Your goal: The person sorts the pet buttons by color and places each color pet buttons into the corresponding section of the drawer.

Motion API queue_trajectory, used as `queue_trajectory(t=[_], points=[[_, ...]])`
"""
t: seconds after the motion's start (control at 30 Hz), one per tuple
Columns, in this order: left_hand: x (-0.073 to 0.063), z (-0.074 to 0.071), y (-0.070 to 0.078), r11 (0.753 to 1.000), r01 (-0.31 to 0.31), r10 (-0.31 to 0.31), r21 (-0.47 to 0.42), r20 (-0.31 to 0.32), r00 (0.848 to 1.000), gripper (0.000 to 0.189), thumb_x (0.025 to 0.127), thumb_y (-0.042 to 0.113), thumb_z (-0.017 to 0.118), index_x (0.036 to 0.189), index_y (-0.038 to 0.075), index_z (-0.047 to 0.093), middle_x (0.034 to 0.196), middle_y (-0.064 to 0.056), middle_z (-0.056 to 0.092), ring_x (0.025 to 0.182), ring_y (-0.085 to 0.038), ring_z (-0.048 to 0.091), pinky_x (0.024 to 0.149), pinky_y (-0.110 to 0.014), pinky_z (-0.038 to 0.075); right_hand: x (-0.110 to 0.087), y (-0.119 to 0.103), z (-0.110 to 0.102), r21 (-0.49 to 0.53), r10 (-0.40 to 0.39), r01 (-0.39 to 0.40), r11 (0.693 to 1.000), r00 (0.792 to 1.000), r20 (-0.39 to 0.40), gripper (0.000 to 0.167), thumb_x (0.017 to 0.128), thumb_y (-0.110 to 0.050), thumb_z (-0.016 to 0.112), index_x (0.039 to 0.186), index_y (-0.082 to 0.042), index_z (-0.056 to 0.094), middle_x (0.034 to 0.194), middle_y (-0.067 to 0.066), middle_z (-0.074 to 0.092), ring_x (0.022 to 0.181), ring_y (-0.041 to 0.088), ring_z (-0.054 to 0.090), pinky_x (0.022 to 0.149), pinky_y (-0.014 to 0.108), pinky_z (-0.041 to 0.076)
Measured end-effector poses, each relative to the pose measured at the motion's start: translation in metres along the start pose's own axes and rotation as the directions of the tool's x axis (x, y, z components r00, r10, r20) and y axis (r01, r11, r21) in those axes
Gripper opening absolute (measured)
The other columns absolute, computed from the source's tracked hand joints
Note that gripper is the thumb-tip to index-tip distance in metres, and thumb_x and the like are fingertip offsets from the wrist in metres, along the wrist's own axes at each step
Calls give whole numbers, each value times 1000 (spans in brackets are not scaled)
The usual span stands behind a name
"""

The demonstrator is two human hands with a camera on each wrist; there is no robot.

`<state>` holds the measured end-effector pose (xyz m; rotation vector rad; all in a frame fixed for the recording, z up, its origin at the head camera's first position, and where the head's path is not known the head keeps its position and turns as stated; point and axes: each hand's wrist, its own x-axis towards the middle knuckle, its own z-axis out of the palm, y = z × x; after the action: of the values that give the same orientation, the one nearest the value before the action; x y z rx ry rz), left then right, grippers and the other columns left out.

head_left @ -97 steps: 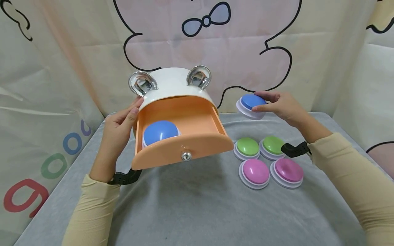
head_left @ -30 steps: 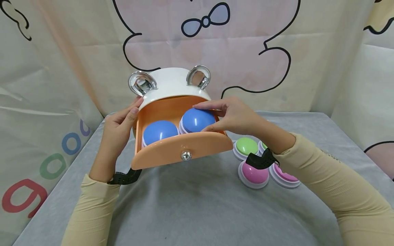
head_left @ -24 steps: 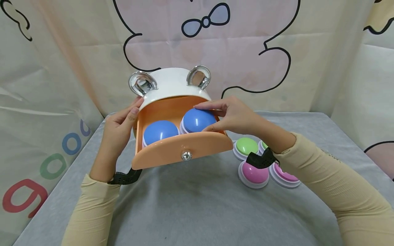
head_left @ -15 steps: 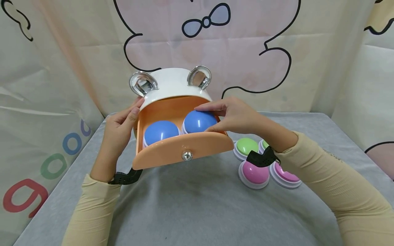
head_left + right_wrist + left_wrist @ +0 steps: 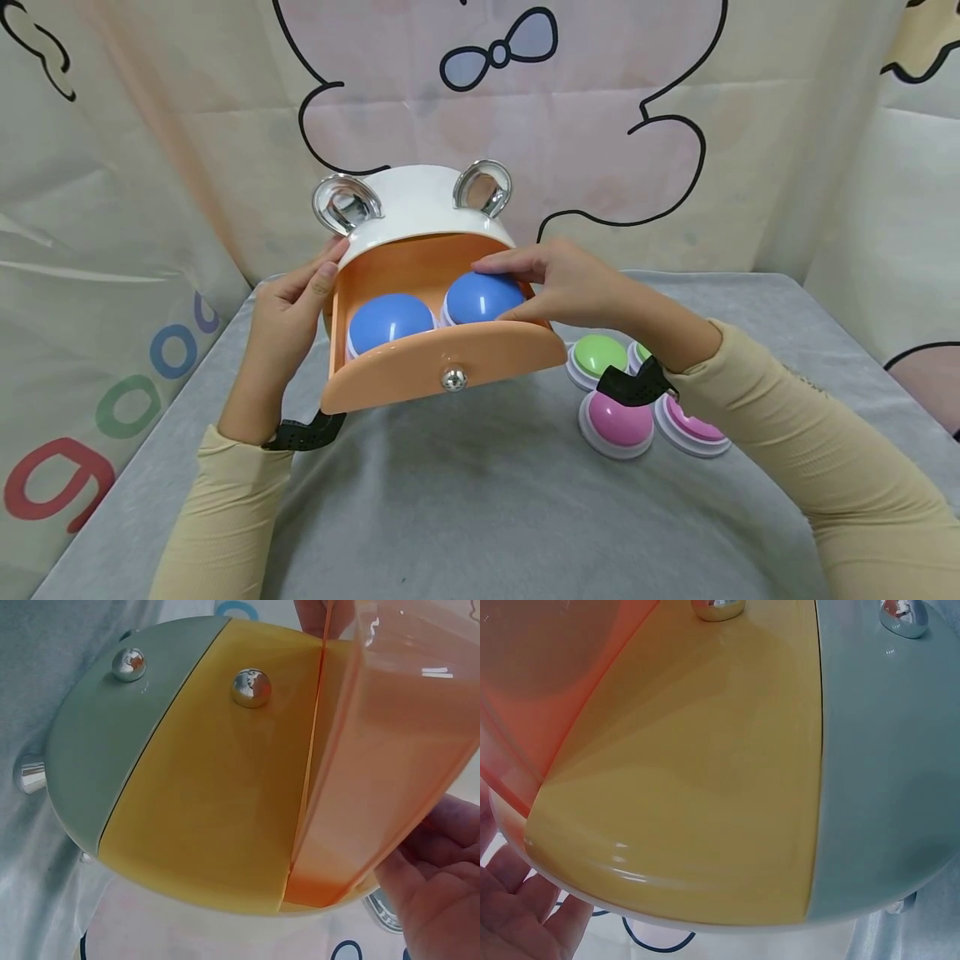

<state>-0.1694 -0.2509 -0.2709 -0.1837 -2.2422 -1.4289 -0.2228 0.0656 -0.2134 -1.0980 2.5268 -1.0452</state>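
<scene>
A small cabinet with a white shell (image 5: 420, 196) and silver ears stands on the table, its orange top drawer (image 5: 442, 367) pulled out. My left hand (image 5: 288, 312) grips the cabinet's left side, thumb near the front edge. Inside the drawer, a blue dome button (image 5: 390, 323) with a white base sits at the left. Beside it is a second blue button (image 5: 482, 297), pinched at its right side by my right hand (image 5: 573, 283); the drawer front hides its lower part. Below, the yellow drawer (image 5: 210, 780) and green drawer (image 5: 124, 739) are closed in the right wrist view.
On the grey cloth (image 5: 450, 517) to the right lie two pink buttons, one nearer (image 5: 619, 419) and one partly under my right forearm. Behind them are a green button (image 5: 600, 356) and another mostly hidden by the wrist. A printed curtain (image 5: 480, 117) hangs behind the table.
My right hand has carried the second blue button left from above the cloth into the drawer, where it has settled slightly lower. My left hand and the cabinet have stayed in place.
</scene>
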Motion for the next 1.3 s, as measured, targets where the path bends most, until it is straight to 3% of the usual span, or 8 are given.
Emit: queue_trajectory(t=[0.13,0.27,0.43,0.63,0.77,1.0,1.17,1.3], points=[[0,0,-1,1000,3,-3,5,2,1000,37,102,36,53,137,25,61,146,4,55,141,-7,46,108,-17,44,-2,0,1,-9,-21,21,1000,1000,1,64,81,-18,83,139,-11,59,144,8,58,131,25,56,105,43,53],[0,1,-1,1000,1,-1,2,8,1000,36,103,36,53,137,26,61,146,4,55,141,-7,46,108,-17,44,-8,-1,3,136,0,12,991,996,-88,55,83,-15,82,135,-8,63,141,6,61,132,22,58,107,37,51],[0,1,-1,1000,9,-9,5,8,1000,37,103,37,52,137,25,60,146,5,55,142,-7,45,108,-18,44,-29,-15,4,346,106,-11,938,961,-256,38,88,-22,77,124,-12,71,124,4,71,115,17,68,95,26,57],[1,1,-1,1000,14,-14,7,7,1000,38,103,38,52,138,25,60,147,6,54,142,-7,44,109,-20,44,-65,-37,4,513,146,32,858,942,-302,36,91,-20,73,126,-9,68,120,2,73,115,19,68,95,22,56],[1,0,0,1000,5,-5,4,3,1000,38,103,37,52,137,24,60,146,5,55,142,-8,45,109,-20,44,-82,-40,7,605,169,9,796,957,-236,35,92,-15,72,125,-5,67,117,6,75,115,22,69,97,24,56],[1,0,1,1000,13,-13,19,3,1000,38,103,38,51,138,25,60,147,6,55,143,-8,44,109,-22,44,-92,-30,23,739,165,-97,667,986,-19,42,92,-11,71,130,3,61,121,13,73,116,26,69,98,33,57],[0,0,2,1000,16,-16,18,6,1000,39,103,38,51,138,24,60,147,6,54,143,-9,44,110,-23,44,-87,-24,41,776,146,-191,601,981,128,48,93,-16,71,130,11,57,118,15,73,110,28,71,96,38,58],[0,0,2,1000,18,-18,16,11,1000,39,103,37,51,138,24,59,148,5,53,143,-9,43,110,-24,44,-83,-22,54,770,154,-253,585,968,200,47,95,-22,68,128,10,58,114,17,74,108,27,72,95,38,59]])
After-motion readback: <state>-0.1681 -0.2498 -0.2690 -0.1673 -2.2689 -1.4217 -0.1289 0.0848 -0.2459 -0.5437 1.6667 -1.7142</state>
